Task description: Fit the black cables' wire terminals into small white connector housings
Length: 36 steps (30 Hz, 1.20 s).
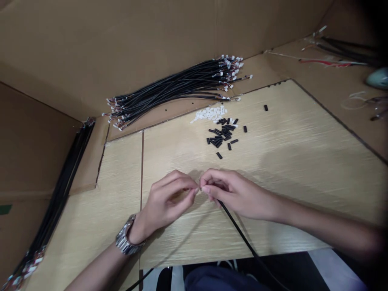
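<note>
Both hands meet fingertip to fingertip above the near middle of the table. My right hand is closed around the end of a black cable, which runs from under the fingers down over the table's front edge. My left hand, with a metal watch on its wrist, pinches thumb and forefinger together right at the cable's end. What sits between those fingertips is too small and covered to make out. Beyond the hands lie a loose pile of short black plastic pieces and a heap of small white connector housings.
A large bundle of black cables with white connectors lies along the back cardboard wall. Another cable bundle runs down the left side. More cables and a red wire lie at the far right. A black cable section shows below the front edge.
</note>
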Each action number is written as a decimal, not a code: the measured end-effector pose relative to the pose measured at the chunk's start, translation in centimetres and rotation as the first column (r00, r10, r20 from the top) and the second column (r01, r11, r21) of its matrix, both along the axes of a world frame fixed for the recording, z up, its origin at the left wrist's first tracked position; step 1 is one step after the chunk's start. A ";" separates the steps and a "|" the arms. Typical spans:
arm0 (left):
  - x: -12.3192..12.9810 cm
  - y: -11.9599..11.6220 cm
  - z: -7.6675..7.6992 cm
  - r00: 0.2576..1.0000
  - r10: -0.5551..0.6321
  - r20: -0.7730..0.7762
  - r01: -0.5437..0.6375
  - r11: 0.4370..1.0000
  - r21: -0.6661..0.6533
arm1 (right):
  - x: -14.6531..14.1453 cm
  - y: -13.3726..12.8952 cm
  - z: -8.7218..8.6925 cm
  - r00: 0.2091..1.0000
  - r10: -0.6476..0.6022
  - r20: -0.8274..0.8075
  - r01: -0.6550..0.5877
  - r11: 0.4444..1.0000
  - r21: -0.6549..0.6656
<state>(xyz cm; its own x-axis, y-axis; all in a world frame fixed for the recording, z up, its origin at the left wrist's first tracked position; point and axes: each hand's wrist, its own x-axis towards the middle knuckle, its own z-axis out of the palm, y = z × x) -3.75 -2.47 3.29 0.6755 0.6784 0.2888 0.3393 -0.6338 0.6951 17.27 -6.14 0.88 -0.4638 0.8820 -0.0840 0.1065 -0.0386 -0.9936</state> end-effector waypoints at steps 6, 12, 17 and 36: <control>0.5 -0.2 0.7 0.986 0.164 0.009 -0.153 0.937 -0.315 | -0.1 -0.2 0.1 0.980 -0.138 0.143 0.076 0.925 0.373; 1.5 -1.3 -0.1 0.870 0.471 0.144 -0.041 0.360 -0.932 | 0.1 -0.1 -0.7 0.979 -0.169 0.111 0.070 0.797 0.600; 2.1 -2.2 -0.3 0.833 0.535 0.144 0.177 -0.011 -0.984 | 0.2 -0.1 -0.5 0.989 -0.135 0.060 0.082 0.839 0.538; -0.7 1.4 -0.9 0.972 -0.162 0.170 0.212 0.293 -0.932 | -0.1 -0.5 0.0 0.984 -0.032 0.175 -0.035 0.929 0.369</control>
<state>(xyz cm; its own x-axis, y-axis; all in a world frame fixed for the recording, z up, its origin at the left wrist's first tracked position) -4.43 -1.12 2.39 0.8297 0.3620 -0.4250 0.2653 0.4142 0.8707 17.20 -6.67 0.84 -0.4728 0.8651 0.1678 0.2790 0.3276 -0.9027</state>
